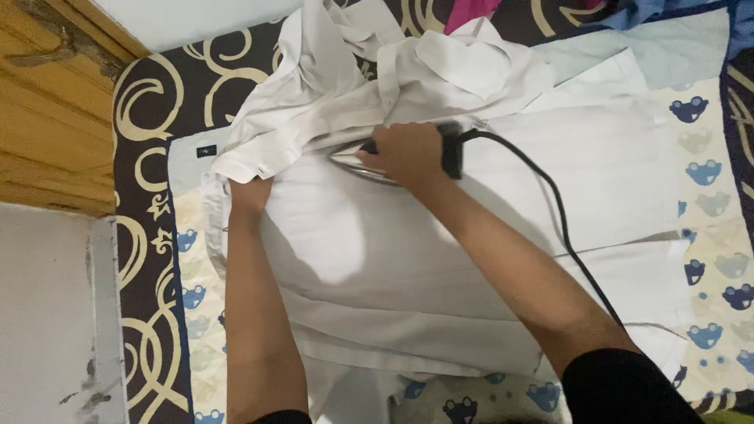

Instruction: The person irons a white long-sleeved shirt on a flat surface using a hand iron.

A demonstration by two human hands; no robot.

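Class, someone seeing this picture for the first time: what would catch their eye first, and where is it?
In the middle, the right hand grips an iron pressed on a white shirt, its black cord trailing right. The left hand touches the shirt's crumpled part at the left. Underneath lies a dark swirl-patterned blanket.

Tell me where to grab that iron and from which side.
Grip the iron by its dark handle, coming down from above, as the right hand does now. The handle runs along the top, the metal soleplate lies flat on the white shirt, and the cord leaves from the rear end.
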